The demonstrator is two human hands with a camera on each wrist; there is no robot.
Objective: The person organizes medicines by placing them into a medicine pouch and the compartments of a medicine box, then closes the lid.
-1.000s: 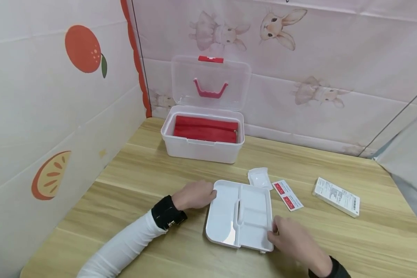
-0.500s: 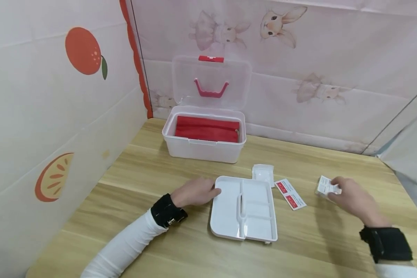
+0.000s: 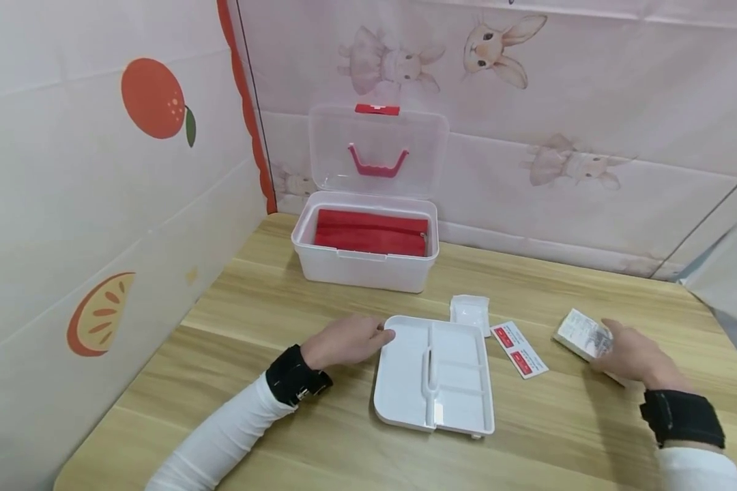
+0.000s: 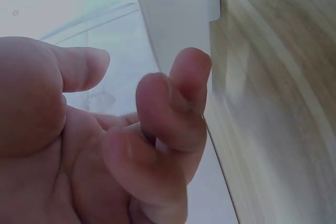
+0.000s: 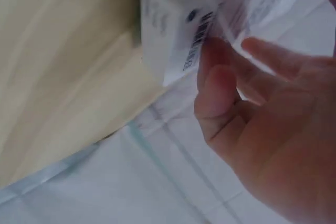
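Observation:
A white divided tray (image 3: 403,399) with a raised central handle lies on the wooden table. My left hand (image 3: 344,339) is at its left edge, the thumb over the rim. In the left wrist view the fingers are loosely bent beside the tray's white wall, with the thumb apart from them. On the right, my right hand (image 3: 634,356) holds the near end of a small white printed carton (image 3: 579,331), which sits slightly tilted. A barcode shows on the carton (image 5: 178,40) in the right wrist view, where the fingers lie along its side.
Behind the tray stands an open clear plastic first-aid box (image 3: 368,271) with a red zipped pouch (image 3: 368,232) inside. Its lid (image 3: 328,150) leans up at the back. A white packet (image 3: 469,311) and a red-and-white card (image 3: 520,350) lie between tray and carton.
My right hand has left the tray's right edge, moved right and taken hold of the white carton, whose angle has shifted slightly. My left hand stays at the tray's left edge, its thumb now looser.

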